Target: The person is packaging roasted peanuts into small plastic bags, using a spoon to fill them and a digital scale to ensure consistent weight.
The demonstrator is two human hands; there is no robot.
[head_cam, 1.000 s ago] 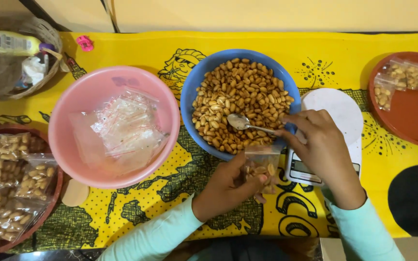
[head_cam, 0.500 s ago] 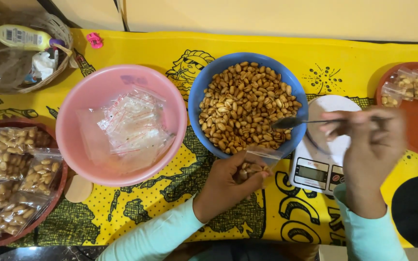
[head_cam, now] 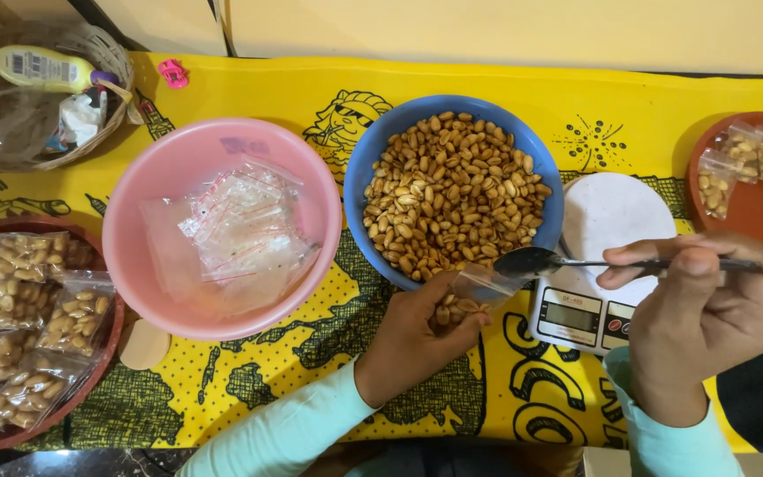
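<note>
Since half a second ago, the right hand (head_cam: 708,318) has drawn the spoon (head_cam: 536,261) back, its bowl just above the small bag (head_cam: 465,296) of peanuts clenched in the left hand (head_cam: 417,340), at 6 o'clock of the blue bowl (head_cam: 373,159) of peanuts; right fingers pinch the handle. At 9 o'clock, a pink bowl (head_cam: 134,221) holds empty bags.
</note>
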